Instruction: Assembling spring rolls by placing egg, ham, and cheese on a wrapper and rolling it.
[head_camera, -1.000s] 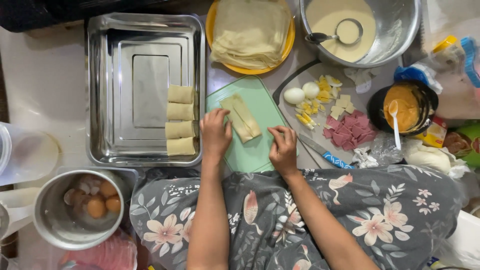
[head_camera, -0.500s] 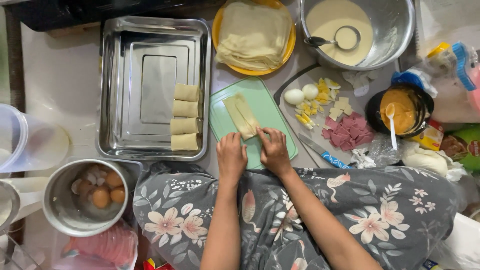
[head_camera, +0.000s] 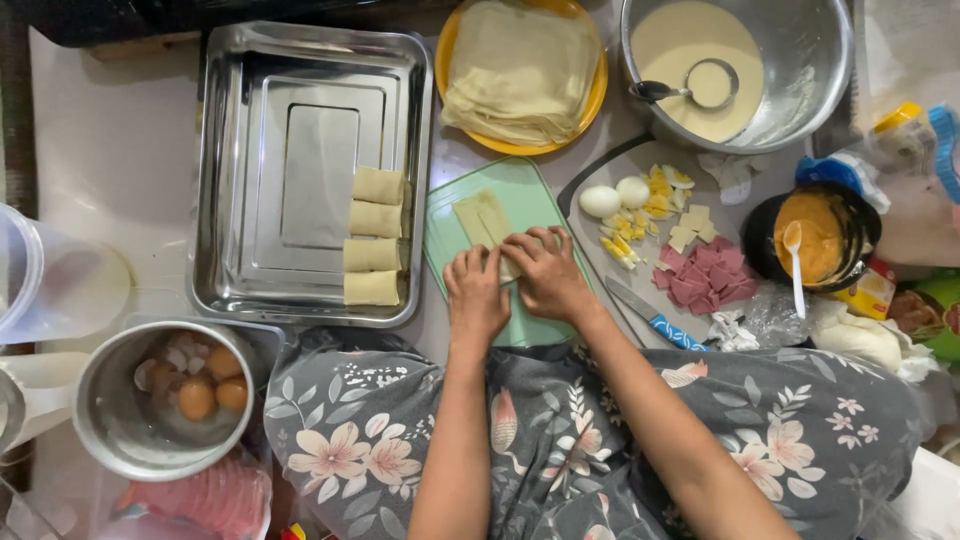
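A pale thin wrapper (head_camera: 482, 219) lies on a light green cutting board (head_camera: 524, 184) in front of me. My left hand (head_camera: 476, 294) and my right hand (head_camera: 545, 271) sit side by side on its near end, fingertips pressing and folding the wrapper's edge. The near part of the wrapper is hidden under my fingers. Several finished pale rolls (head_camera: 374, 235) lie in a column at the right side of a steel tray (head_camera: 262, 120), left of the board.
An orange plate of stacked wrappers (head_camera: 521, 72) and a steel bowl of batter with a ladle (head_camera: 735, 65) stand at the back. To the right are a board with eggs, cheese and ham pieces (head_camera: 680, 250), a knife (head_camera: 655, 317), a sauce bowl (head_camera: 815, 232). A pot of eggs (head_camera: 170, 400) sits left.
Both hands came together from the board's near edge onto the wrapper's near end. The view has shifted slightly.
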